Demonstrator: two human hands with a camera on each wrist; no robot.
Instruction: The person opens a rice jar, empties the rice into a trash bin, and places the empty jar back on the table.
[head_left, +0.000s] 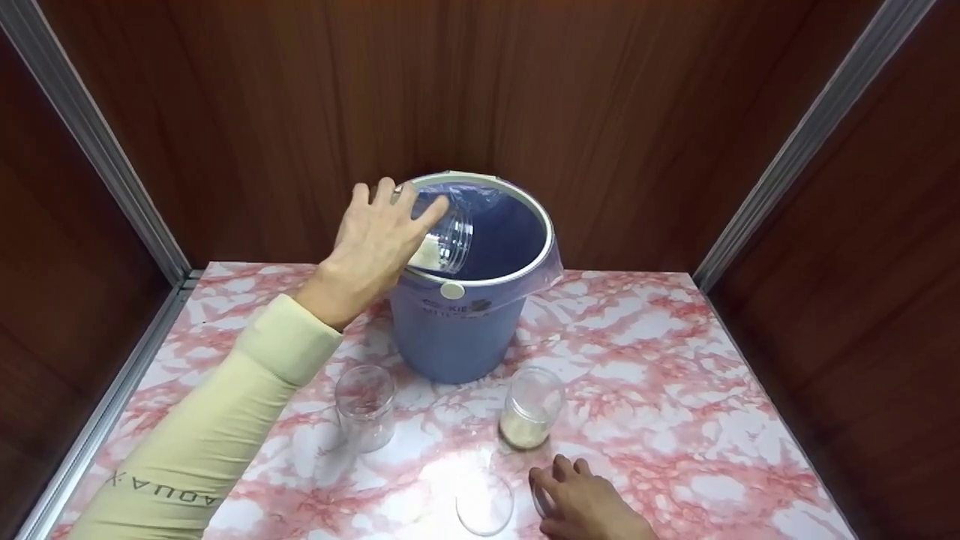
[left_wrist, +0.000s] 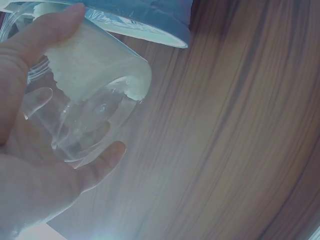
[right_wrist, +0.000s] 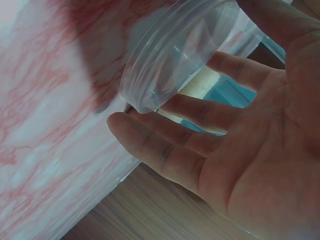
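My left hand (head_left: 375,236) grips a transparent plastic jar (head_left: 454,244) tilted at the mouth of a blue bin (head_left: 457,345) with a plastic liner. White, grainy contents (left_wrist: 95,62) lie along one side of that jar in the left wrist view, thumb and fingers spread around its wall. Low over the table's front part, my right hand (head_left: 589,504) holds a transparent round lid (right_wrist: 175,57) between thumb and fingers. In front of the bin stand a second jar (head_left: 532,405), with pale grains at its bottom, and a third jar (head_left: 366,409) without visible contents.
Another transparent round lid (head_left: 484,507) lies on the red-and-white marbled table (head_left: 637,427), left of my right hand. Behind the bin rises a dark wood-grain panel (head_left: 465,90). Similar panels with metal corner rails (head_left: 810,135) border both sides.
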